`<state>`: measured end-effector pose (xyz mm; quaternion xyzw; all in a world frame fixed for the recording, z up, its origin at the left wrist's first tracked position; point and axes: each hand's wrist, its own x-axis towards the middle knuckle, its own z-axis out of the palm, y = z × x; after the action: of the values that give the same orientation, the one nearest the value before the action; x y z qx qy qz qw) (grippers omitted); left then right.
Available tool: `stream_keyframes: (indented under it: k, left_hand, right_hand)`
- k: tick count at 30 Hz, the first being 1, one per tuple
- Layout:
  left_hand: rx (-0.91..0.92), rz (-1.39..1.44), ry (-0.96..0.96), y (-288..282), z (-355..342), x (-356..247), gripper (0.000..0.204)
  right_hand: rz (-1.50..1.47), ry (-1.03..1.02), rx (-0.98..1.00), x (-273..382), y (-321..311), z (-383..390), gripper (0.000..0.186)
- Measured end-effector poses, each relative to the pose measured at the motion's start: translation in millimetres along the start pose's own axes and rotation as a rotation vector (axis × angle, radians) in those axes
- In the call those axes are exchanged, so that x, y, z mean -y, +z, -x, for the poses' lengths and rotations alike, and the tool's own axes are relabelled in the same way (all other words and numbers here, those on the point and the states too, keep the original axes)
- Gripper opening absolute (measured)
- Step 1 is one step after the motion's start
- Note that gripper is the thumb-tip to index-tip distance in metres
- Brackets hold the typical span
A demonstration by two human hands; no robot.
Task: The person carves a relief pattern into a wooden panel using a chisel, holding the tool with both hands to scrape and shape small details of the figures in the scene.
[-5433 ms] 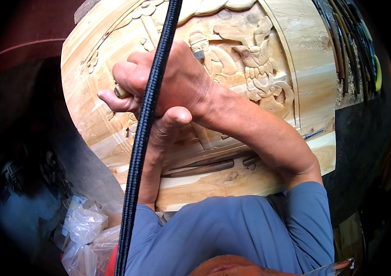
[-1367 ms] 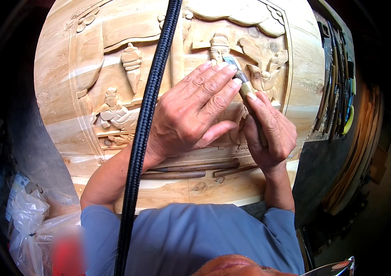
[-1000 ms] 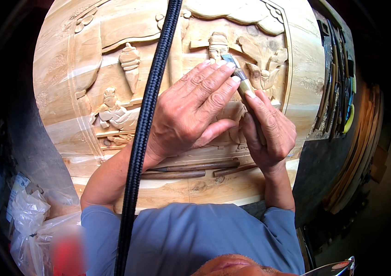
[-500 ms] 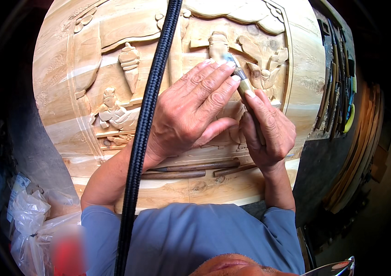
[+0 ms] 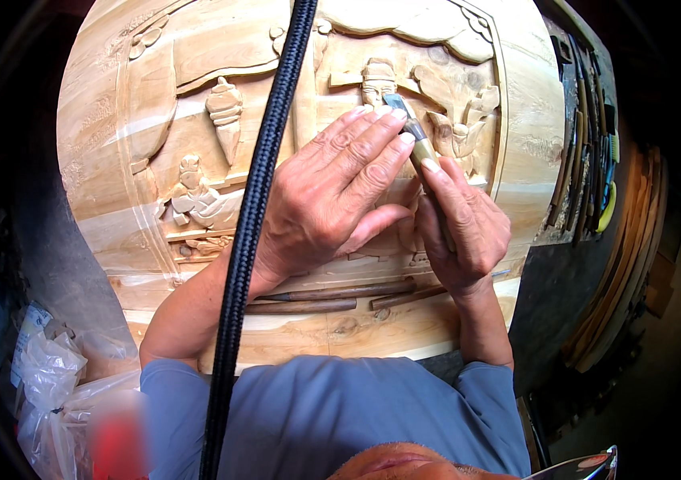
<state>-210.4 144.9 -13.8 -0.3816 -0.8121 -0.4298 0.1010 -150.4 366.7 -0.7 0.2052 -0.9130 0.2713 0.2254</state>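
Note:
A large pale wood panel carved in relief lies before me. Its carved figure with a hat and face stands at the upper middle. My right hand is wrapped round the handle of a wood chisel, which slants up and left. The blade meets the wood beside the carved face. My left hand lies palm down over the carving with its fingers stretched out. Its fingertips rest against the chisel near the blade, and it hides the figure's lower part.
Several loose chisels lie along the panel's near edge. More tools are lined up at the right. A black braided cable crosses the view in front of my left forearm. Clear plastic bags sit at lower left, and stacked curved boards stand far right.
The chisel has shifted slightly left, and its blade tip now shows more plainly beside the carved face. My right hand has moved a little left with it; my left hand has barely moved.

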Motion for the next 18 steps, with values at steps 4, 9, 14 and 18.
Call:
stream_keyframes:
  k: [4, 9, 14, 18]
  left_hand:
    - [0.011, 0.002, -0.007, -1.2, -0.5, 0.7, 0.073]
    - [-0.016, -0.033, 0.043, -3.2, -0.8, -2.0, 0.058]
    - [-0.126, -0.243, 0.134, -1.1, 5.2, -0.1, 0.042]
    - [-0.13, -0.255, 0.103, -6.6, 5.6, -5.0, 0.038]
  right_hand:
    - [0.007, -0.016, -0.008, -2.7, 2.3, 0.3, 0.041]
    - [-0.017, -0.034, -0.05, 0.6, -1.5, 2.7, 0.04]
    - [-0.226, 0.005, -0.03, 8.6, -14.9, 0.4, 0.036]
    - [-0.679, 0.313, 0.058, 8.0, -29.0, 1.6, 0.034]
